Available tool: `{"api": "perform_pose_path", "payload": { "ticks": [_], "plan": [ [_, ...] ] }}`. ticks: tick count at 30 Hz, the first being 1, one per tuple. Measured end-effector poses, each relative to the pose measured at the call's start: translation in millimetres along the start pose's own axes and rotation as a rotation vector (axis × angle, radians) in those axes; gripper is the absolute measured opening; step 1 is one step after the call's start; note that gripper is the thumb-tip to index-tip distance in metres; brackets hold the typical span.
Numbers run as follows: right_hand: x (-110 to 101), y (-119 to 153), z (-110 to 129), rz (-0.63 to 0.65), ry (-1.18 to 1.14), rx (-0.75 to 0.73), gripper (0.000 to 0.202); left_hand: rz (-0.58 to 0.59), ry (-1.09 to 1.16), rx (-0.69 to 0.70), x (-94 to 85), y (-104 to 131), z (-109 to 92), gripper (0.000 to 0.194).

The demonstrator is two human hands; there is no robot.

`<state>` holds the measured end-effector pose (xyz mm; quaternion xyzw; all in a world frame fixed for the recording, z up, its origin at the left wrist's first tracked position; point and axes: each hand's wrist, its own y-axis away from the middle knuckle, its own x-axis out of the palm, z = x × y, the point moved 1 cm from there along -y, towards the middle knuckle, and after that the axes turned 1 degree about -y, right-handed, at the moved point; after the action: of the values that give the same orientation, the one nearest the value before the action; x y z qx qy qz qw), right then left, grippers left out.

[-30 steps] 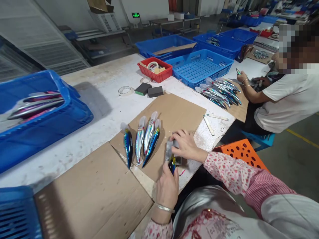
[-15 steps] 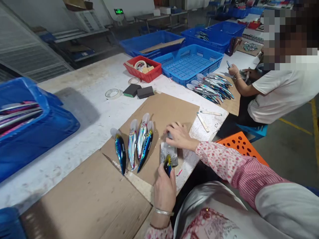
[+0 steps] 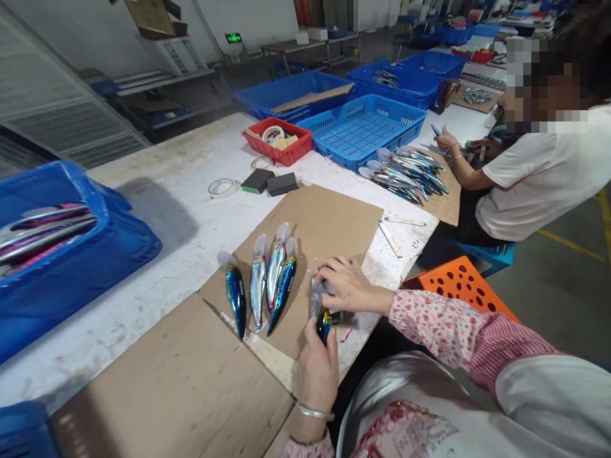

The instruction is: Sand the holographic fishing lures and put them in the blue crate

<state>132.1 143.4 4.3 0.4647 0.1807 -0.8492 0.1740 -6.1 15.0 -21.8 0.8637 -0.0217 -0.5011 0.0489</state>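
Note:
My left hand grips a fishing lure with a black, blue and yellow body, its head end pointing away from me. My right hand is bent over that head end, its fingertips pinched together; what they hold is hidden. Beneath both hands sits a grey block, mostly covered by the fingers and the lure. To the left, several finished-looking lures with clear lips lie side by side, among them a dark blue lure and a silver lure, on a cardboard sheet.
Two dark sanding blocks, a tape roll and a red bin lie beyond the cardboard. A blue crate stands left. On the right are two sticks, a lure pile and a co-worker.
My right hand has come down and toward me, from above the grey block onto the lure's head end. My left hand keeps its hold on the lure. The whole view has shifted slightly.

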Motion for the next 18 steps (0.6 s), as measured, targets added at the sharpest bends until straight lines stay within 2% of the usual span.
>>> {"api": "perform_pose_path", "payload": {
  "ticks": [2, 5, 10, 15, 18],
  "plan": [
    [-0.4, -0.9, -1.2, 0.011, 0.006, 0.02, 0.024, 0.007, 0.008, -0.003, -0.5, 0.3, -0.6, 0.045],
    [-1.8, -2.5, -3.3, -0.04, 0.064, 0.079, 0.024, 0.008, 0.007, -0.011, -1.6, 0.8, -2.1, 0.044],
    [2.0, -0.7, -2.2, 0.014, -0.009, 0.013, 0.026, 0.012, -0.051, -0.02, -0.3, 0.9, -3.6, 0.044],
    [0.6, -3.9, -3.8, -0.046, 0.048, 0.175, 0.025, 0.007, -0.037, -0.024, 0.5, 1.9, -3.7, 0.045],
    [2.4, 1.4, -0.1, -0.014, -0.002, 0.102, 0.026, 0.021, -0.06, -0.031, 1.4, 2.3, -3.8, 0.046]
  ]
}}
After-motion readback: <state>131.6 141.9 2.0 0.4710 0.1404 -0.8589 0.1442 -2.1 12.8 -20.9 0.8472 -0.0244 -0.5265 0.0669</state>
